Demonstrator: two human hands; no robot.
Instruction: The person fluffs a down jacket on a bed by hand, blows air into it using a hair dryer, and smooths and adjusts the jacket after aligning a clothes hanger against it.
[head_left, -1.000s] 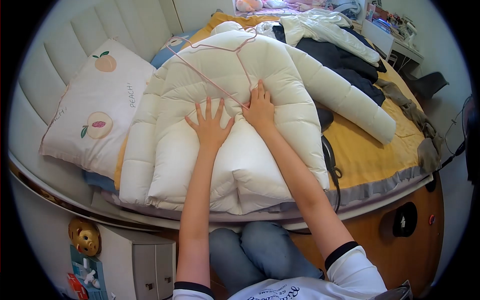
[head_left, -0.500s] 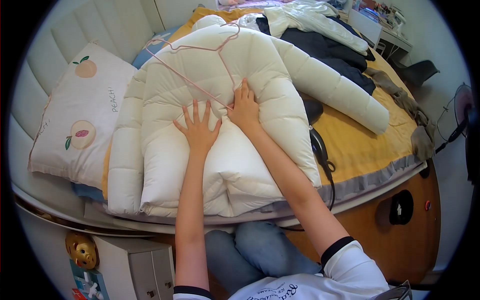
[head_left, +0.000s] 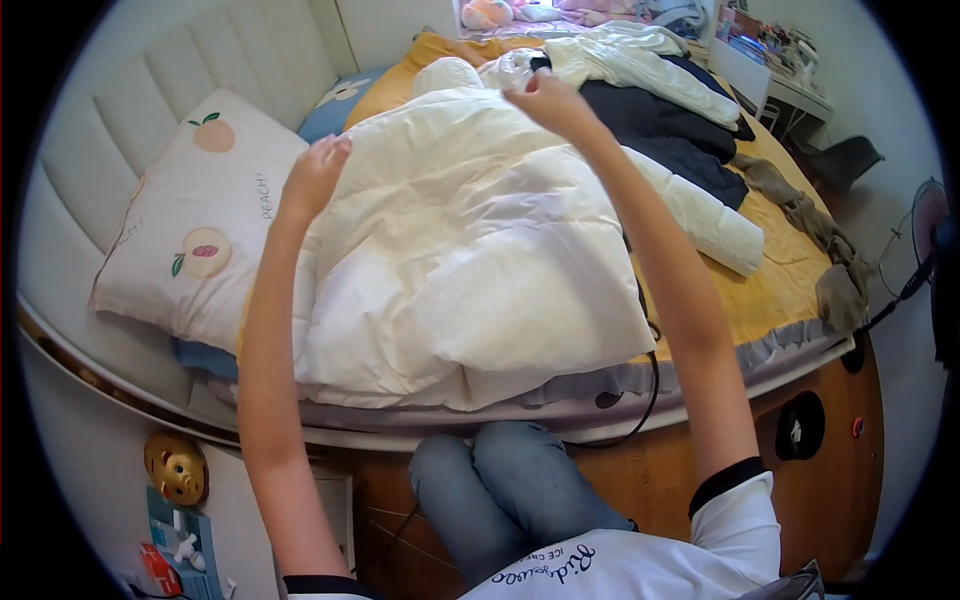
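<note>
The white puffer jacket lies folded on the bed in front of me, its body panel spread over the middle. At the panel's far left corner, my left hand is closed on the jacket's edge. My right hand is closed at the far right part of the same edge, fingers bent inward. A quilted sleeve sticks out to the right from under my right forearm. The pink hanger is out of sight.
A peach-print pillow leans at the headboard on the left. Dark and white clothes are heaped at the back on the yellow bedspread. A black cord hangs over the bed's edge. A fan stands at the right.
My hands have gone from lying flat on the jacket's middle to its far edge, spread wider apart. The jacket's panel now covers where the hanger lay.
</note>
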